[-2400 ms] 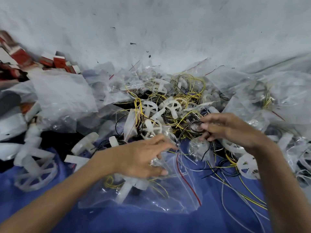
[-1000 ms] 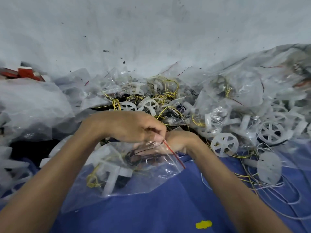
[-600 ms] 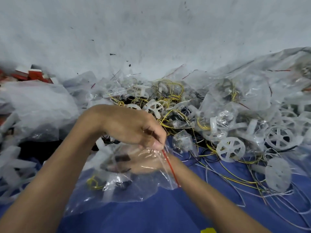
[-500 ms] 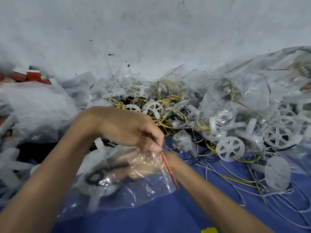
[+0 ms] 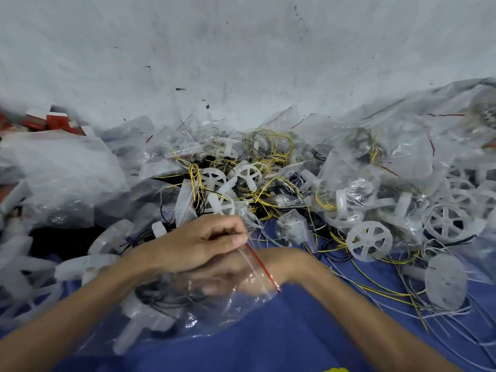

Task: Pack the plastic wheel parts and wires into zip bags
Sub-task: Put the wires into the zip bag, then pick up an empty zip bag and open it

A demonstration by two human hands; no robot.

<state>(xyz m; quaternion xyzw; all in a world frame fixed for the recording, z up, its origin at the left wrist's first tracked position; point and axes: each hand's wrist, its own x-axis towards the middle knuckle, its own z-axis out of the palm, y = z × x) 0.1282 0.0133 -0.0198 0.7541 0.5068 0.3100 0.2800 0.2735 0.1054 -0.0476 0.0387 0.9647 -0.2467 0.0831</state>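
- Zip bag: clear, crinkled film with a red seal strip, lying on blue cloth; holds white plastic pieces and black wire.
- Left hand: pinches the bag mouth at the strip.
- Right hand: inside the bag, blurred; grip cannot be told.
- Spoked white wheel: round, lies beside tangled yellow wires.

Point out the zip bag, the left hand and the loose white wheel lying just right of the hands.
zip bag (image 5: 214,310), head view, on its clear lower wall.
left hand (image 5: 198,245), head view, on the back of the hand.
white wheel (image 5: 369,240), head view, on its hub.
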